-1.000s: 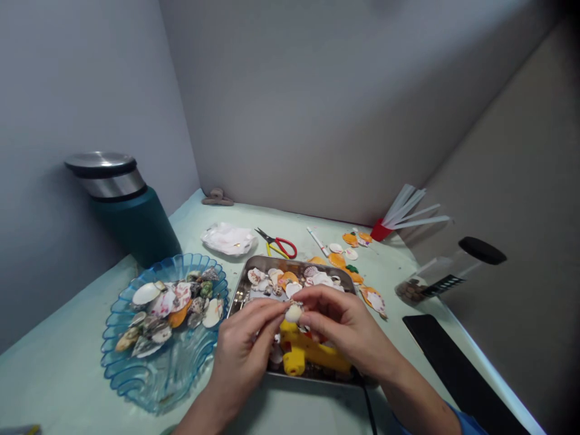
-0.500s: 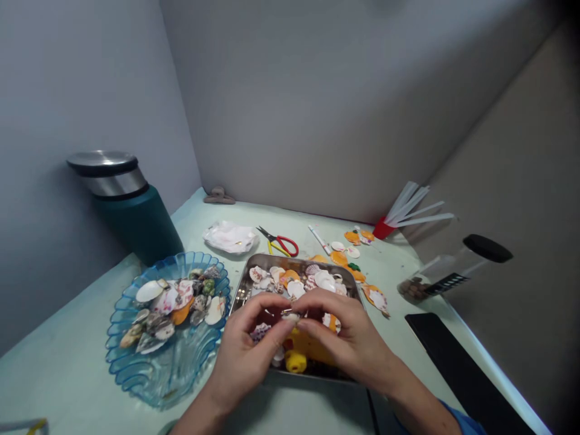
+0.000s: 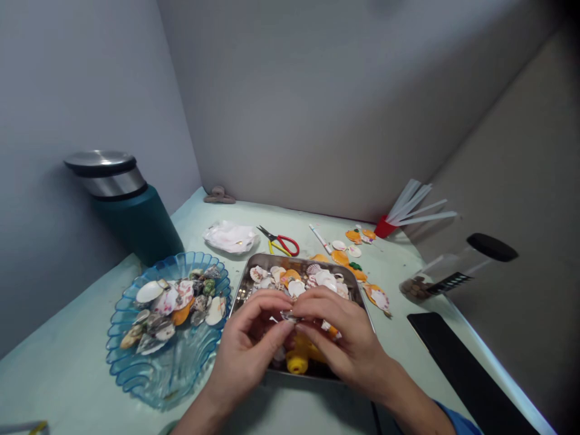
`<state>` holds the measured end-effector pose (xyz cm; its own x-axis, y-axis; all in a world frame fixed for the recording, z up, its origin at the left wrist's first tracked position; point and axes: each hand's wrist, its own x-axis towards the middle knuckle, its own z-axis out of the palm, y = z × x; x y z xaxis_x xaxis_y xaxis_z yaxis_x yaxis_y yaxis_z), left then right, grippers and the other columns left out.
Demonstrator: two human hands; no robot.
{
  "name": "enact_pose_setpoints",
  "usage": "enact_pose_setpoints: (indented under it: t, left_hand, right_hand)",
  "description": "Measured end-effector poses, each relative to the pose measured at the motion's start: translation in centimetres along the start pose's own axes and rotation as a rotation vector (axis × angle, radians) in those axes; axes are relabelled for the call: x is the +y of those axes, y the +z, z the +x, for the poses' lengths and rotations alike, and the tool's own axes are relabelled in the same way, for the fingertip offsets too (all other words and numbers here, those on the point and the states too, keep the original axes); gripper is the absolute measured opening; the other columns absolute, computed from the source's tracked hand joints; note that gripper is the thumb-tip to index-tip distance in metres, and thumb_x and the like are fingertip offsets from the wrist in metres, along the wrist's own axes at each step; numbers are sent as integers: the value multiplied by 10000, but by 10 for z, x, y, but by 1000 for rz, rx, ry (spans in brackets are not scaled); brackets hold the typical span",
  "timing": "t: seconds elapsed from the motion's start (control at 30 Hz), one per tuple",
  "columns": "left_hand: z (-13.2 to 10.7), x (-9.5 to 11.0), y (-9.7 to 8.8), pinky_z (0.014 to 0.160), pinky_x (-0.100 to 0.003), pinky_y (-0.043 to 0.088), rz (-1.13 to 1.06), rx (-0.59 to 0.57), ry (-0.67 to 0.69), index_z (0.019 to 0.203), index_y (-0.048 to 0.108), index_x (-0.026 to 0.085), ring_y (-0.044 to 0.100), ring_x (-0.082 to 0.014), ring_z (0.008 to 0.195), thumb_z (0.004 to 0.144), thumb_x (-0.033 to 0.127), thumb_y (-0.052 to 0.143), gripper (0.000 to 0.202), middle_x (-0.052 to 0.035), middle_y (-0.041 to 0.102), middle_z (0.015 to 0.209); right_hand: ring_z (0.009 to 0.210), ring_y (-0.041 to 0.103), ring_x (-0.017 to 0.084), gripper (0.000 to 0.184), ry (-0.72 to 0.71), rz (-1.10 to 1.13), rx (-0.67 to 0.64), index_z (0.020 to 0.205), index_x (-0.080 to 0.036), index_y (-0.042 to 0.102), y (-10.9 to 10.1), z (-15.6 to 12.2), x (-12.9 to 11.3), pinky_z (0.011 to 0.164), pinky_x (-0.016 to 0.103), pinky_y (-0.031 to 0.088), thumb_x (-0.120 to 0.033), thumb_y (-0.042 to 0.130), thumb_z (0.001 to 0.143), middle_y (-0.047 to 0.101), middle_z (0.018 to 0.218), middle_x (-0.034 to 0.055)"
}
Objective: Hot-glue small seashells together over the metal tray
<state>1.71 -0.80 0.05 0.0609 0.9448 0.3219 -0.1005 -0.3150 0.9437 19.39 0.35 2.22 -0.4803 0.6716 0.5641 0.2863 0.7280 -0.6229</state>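
Over the metal tray (image 3: 369, 314), my left hand (image 3: 249, 338) and my right hand (image 3: 348, 335) meet fingertip to fingertip. Between them they pinch a small shell (image 3: 289, 315), mostly covered by the fingers, with a thin dark shiny edge. Several shells (image 3: 326, 278), white, orange and striped, lie in the tray behind my hands. Below my fingertips a yellow tool (image 3: 297, 362), its kind unclear, rests in the tray's near part, partly hidden by my right hand.
To the left stand a blue shell-shaped dish (image 3: 172, 383) of shells and a teal bottle (image 3: 140, 223). Behind the tray lie scissors (image 3: 286, 244), a white packet (image 3: 231, 237) and a marker (image 3: 320, 238). At right are decorated shells (image 3: 376, 296), a red cup (image 3: 385, 227), a jar (image 3: 419, 289) and a black slab (image 3: 457, 362).
Both hands stay over the tray with the small shell. My fingers have shifted slightly around it, and the shell shows at a somewhat different angle. The view has moved a little.
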Motion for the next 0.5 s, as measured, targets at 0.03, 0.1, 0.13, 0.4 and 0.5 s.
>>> enact_pose_setpoints:
  t: [0.03,0.1,0.13,0.4,0.5]
  left_hand:
    - [0,0,0,682,-241,557,-11,0,-7,849,706,212,658,-195,875,792,195,669,70,-68,667,943]
    - [0,1,0,633,-219,554,-33,-1,-25,853,708,223,662,-179,837,795,190,664,80,-56,664,937]
    - [-1,1,0,627,-215,555,-43,2,-34,852,708,227,664,-174,828,796,189,662,82,-50,663,936]
    - [-3,1,-1,595,-229,565,-109,-6,-122,858,715,236,676,-167,742,786,209,673,88,-40,682,915]
    - [-2,2,-2,615,-233,567,-97,-6,-128,856,725,233,681,-178,771,777,218,683,90,-43,690,910]
  right_hand:
    - [877,624,192,222,-10,-4,-1,1048,-208,616,0,0,0,779,331,523,-73,538,890,649,948,76]
    - [875,623,188,243,-39,-24,-2,1066,-199,612,0,-1,0,777,321,521,-55,531,887,644,965,84]
    - [884,619,189,256,-55,-41,1,1074,-198,611,0,-1,0,783,322,519,-47,530,883,635,982,88]
    - [822,607,182,298,-94,-97,73,1077,-226,599,3,-1,-2,714,306,528,-29,531,864,598,937,66]
    - [823,613,185,297,-92,-83,79,1069,-230,597,5,-2,-4,705,306,532,-27,530,863,607,939,68]
